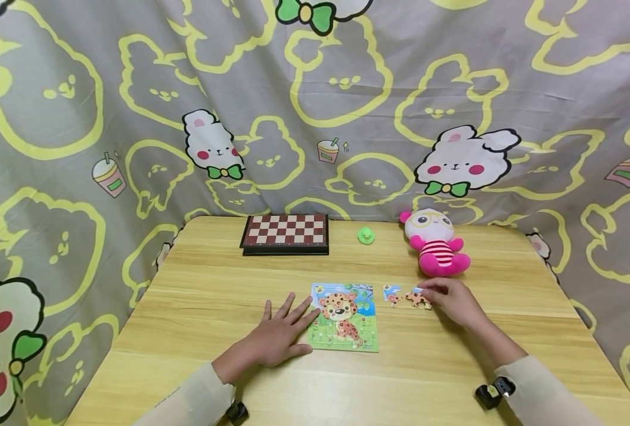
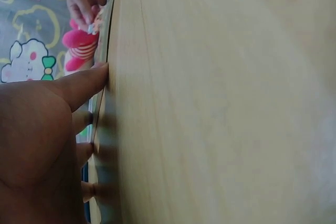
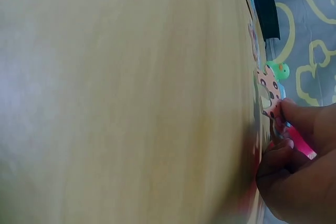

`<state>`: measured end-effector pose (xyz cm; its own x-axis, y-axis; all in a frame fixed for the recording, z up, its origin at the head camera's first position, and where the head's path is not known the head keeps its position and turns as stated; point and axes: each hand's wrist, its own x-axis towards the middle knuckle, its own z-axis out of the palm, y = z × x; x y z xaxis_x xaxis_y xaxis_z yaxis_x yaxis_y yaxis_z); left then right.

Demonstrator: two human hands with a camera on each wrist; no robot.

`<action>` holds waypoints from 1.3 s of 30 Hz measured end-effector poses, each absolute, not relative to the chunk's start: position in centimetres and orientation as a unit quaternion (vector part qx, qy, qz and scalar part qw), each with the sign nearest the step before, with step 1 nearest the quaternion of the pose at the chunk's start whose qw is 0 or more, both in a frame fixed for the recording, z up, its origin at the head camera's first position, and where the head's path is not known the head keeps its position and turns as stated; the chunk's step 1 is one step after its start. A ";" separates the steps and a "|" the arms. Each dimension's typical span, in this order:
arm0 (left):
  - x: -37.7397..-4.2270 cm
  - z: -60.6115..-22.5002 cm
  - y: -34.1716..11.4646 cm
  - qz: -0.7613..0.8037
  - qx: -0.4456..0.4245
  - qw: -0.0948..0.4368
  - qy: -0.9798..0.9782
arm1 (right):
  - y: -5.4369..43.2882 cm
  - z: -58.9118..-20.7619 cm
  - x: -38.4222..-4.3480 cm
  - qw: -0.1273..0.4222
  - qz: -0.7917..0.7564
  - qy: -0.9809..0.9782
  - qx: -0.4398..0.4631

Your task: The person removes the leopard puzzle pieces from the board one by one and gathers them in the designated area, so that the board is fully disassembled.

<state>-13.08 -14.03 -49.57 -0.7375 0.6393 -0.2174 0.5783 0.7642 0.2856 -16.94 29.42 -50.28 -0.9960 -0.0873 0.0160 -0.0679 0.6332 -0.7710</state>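
Orange and spotted, one puzzle piece (image 1: 416, 297) is in the pinched grip of the right hand (image 1: 450, 300), near three o'clock of the leopard puzzle (image 1: 343, 322); a second piece (image 1: 392, 294) lies between. We see the left hand (image 1: 283, 335) spread, holding nothing; its fingertips touch the puzzle's nine o'clock edge.

The worktop (image 1: 213, 290) looked like wood, smooth and grained, with a soft sheen. The leopard puzzle (image 1: 343, 319) had a flat, smooth printed face, perhaps card or thin wood; the sky piece (image 1: 391, 291) just right of it and the spotted piece (image 1: 416, 298) farther right shared that finish. Behind the puzzle to the left, the chequered board (image 1: 285, 231) looked like smooth, hard plastic; the green toy (image 1: 366, 235) behind it seemed smooth plastic or rubber. The plush toy (image 1: 437, 251), behind and right of the puzzle, appeared soft, matt cloth. The curtain (image 1: 357, 139) beyond was creased, printed cloth.
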 end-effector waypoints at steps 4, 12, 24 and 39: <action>-13.0 -49.5 -14.0 0.101 0.328 0.152 0.927 | 29.7 -50.7 -17.1 0.012 -0.425 0.904 -0.037; -13.0 -49.7 -14.2 0.118 0.342 0.138 0.922 | 29.7 -50.6 -17.1 0.014 -0.399 0.916 -0.041; -13.0 -49.8 -14.2 0.117 0.341 0.137 0.923 | 29.4 -50.8 -16.7 -0.021 -0.339 0.937 -0.082; -13.1 -49.7 -14.0 0.101 0.328 0.151 0.927 | 29.2 -50.9 -16.6 -0.035 -0.336 0.938 -0.081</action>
<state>-13.12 -14.03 -49.70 -0.7388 0.6392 -0.2135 0.5779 0.7639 0.2873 -16.65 29.23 -50.88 -0.9844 -0.1292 0.1198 -0.1758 0.7608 -0.6247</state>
